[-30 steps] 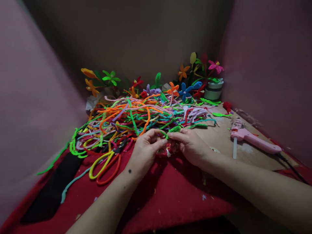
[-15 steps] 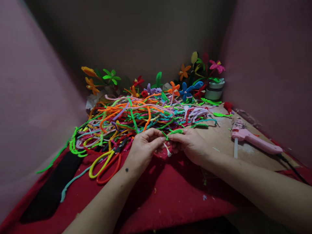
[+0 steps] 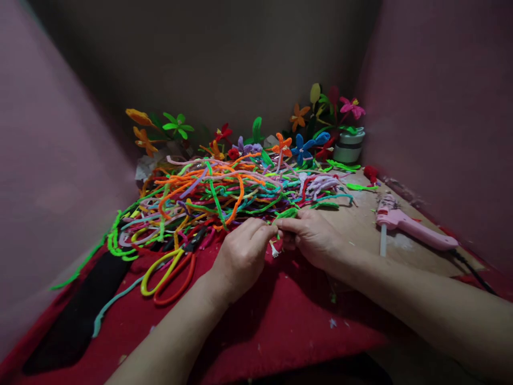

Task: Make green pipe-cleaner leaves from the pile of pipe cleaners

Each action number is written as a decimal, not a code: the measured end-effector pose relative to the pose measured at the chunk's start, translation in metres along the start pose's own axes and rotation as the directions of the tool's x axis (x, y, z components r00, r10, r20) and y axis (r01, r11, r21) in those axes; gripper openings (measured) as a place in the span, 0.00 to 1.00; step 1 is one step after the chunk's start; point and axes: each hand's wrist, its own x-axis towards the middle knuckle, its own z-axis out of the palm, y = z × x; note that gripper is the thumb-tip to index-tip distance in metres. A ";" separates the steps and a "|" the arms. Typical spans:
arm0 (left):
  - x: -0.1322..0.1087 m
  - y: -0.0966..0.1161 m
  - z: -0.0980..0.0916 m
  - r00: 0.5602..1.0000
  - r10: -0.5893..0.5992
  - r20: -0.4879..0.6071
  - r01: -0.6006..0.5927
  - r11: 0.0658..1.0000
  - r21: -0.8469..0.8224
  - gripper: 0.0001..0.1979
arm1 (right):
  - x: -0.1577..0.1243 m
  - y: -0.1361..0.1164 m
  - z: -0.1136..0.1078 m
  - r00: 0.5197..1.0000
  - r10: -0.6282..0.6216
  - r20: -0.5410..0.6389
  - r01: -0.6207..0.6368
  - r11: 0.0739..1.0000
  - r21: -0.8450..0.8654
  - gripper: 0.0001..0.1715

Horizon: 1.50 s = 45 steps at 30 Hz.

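My left hand (image 3: 242,256) and my right hand (image 3: 315,235) meet fingertip to fingertip above the red cloth (image 3: 280,321). Both pinch a short green pipe cleaner piece (image 3: 286,213), whose looped end sticks up between them. A small white bit (image 3: 274,249) hangs just below the fingers. Right behind the hands lies a big tangled heap of coloured pipe cleaners (image 3: 216,192).
Scissors with yellow and orange handles (image 3: 168,270) lie left of my left hand. A pink glue gun (image 3: 412,227) rests on the brown board at right. Finished pipe-cleaner flowers (image 3: 304,147) and a small pot (image 3: 348,147) stand at the back. Pink walls close in on both sides.
My hands have stayed together on the green piece, shifting slightly; the left fingers have curled tighter over it. The view dropped a little to the left.
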 end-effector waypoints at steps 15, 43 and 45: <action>0.007 0.009 -0.006 0.845 -0.489 0.215 0.527 0.829 -0.187 0.10 | -0.010 -0.002 0.001 0.903 -0.417 0.100 0.378 0.665 -0.644 0.11; 0.002 -0.011 -0.014 0.653 -0.139 0.745 0.747 -0.048 -0.663 0.20 | -0.020 -0.017 -0.001 0.770 -0.501 0.395 0.637 0.611 -0.470 0.07; 0.002 -0.008 -0.014 0.659 -0.118 0.742 0.740 -0.071 -0.669 0.21 | -0.020 -0.018 -0.001 0.768 -0.510 0.387 0.640 0.598 -0.483 0.07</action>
